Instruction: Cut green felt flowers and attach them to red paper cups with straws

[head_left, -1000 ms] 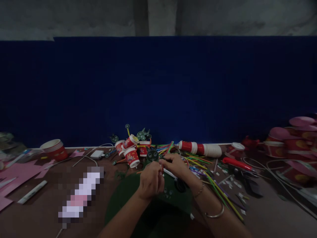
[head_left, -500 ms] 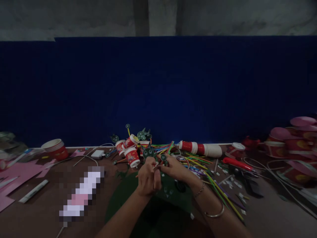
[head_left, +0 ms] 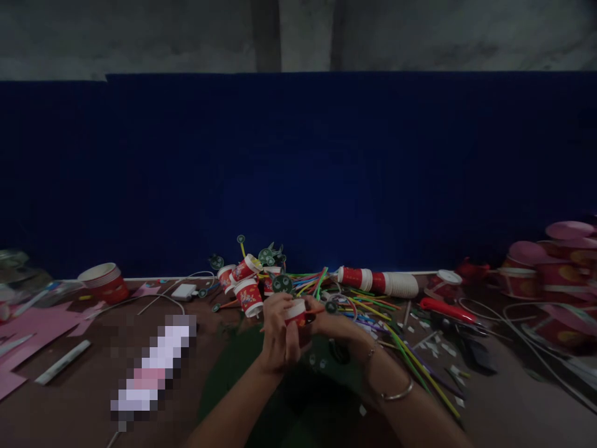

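Note:
Above the green round surface (head_left: 224, 373), my left hand (head_left: 276, 333) is wrapped round a small red paper cup (head_left: 295, 311) whose white end faces me. My right hand (head_left: 329, 325) is closed against the cup's right side, its fingertips partly hidden behind it. An orange stick with a dark green disc (head_left: 331, 307) at its end sticks out to the right over my right hand. A dark green cut-out face with pointed ears (head_left: 281, 284) shows just above the cup; whether it is fixed to the cup I cannot tell.
Red paper cups (head_left: 248, 295) with green cut-outs lie behind my hands. Coloured sticks (head_left: 410, 354), white scraps (head_left: 445, 348) and a row of nested cups (head_left: 377, 280) lie to the right. Pink paper (head_left: 37, 323) and a white marker (head_left: 63, 362) lie left. A blue panel (head_left: 298, 174) stands behind.
The cup has turned in my hands, so its white end and red side now show. The orange stick with its disc has swung to the right, and my right hand has shifted lower.

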### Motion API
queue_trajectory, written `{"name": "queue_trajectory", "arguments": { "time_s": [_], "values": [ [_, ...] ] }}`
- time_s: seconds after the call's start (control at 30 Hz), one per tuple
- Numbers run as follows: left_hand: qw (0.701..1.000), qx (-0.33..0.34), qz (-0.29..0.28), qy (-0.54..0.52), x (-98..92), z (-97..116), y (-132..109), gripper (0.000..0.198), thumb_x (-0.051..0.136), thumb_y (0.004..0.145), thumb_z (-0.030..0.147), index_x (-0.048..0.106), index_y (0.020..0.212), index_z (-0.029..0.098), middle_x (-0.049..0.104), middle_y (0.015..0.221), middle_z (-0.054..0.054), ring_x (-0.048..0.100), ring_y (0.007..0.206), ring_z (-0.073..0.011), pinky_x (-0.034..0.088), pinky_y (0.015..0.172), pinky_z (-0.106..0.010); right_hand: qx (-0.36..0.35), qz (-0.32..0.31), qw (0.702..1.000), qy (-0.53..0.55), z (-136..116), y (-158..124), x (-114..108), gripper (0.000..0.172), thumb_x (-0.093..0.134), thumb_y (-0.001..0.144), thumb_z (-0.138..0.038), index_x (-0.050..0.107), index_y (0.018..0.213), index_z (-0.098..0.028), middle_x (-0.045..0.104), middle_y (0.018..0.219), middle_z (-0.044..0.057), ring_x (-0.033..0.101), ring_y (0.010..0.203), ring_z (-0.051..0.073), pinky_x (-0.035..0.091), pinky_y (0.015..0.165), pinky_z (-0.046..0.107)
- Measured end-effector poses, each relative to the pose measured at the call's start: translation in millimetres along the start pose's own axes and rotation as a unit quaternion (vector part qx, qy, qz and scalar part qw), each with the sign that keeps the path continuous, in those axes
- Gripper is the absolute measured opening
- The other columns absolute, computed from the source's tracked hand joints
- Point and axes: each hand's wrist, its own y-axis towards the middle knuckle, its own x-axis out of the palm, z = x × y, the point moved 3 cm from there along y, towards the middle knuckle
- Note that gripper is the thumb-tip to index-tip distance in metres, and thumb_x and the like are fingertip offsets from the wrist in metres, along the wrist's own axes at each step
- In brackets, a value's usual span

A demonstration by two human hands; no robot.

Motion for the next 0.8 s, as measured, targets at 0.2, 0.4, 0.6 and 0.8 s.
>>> {"name": "queue_trajectory", "arguments": {
  "time_s": [0.2,0.4,0.6,0.8],
  "values": [
    [0.997,-0.061,0.045,-0.015,0.8,-11,6,0.026,0.047,0.08,0.016,0.043,0.106,0.016,0.051,0.102,-0.011,0.049,0.1,-0.0241,0.041,0.087,-0.046,0.069,-0.017,0.953,0.293,5,8,-6,0.038,0.072,0.056,-0.018,0.058,0.091,-0.018,0.066,0.078,0.001,0.063,0.074,0.018,0.048,0.071,0.029],
    [0.993,-0.055,-0.091,0.057,21.8,-21,-3,0.04,0.056,0.073,0.021,0.045,0.111,0.015,0.054,0.107,-0.013,0.049,0.103,-0.0273,0.039,0.089,-0.047,0.096,0.029,0.934,0.342,21,18,-4,0.032,0.074,0.058,-0.031,0.061,0.082,-0.014,0.066,0.074,0.004,0.061,0.07,0.017,0.048,0.07,0.029],
    [0.978,-0.054,-0.184,0.083,38.3,-29,-18,0.045,0.055,0.077,0.026,0.043,0.119,0.017,0.052,0.116,-0.013,0.048,0.108,-0.028,0.037,0.09,-0.046,0.113,0.057,0.977,0.17,34,19,-7,0.018,0.059,0.072,-0.034,0.059,0.074,-0.016,0.061,0.065,0.001,0.056,0.061,0.014,0.044,0.059,0.025],
    [0.976,-0.044,-0.198,0.079,41.0,-33,-23,0.038,0.052,0.081,0.029,0.046,0.115,0.017,0.053,0.114,-0.013,0.049,0.108,-0.0261,0.04,0.087,-0.042,0.068,0.051,0.982,-0.168,28,18,-19,0.026,0.047,0.078,-0.025,0.057,0.056,-0.015,0.049,0.048,-0.003,0.041,0.047,0.009,0.031,0.048,0.021]
  ]
}}
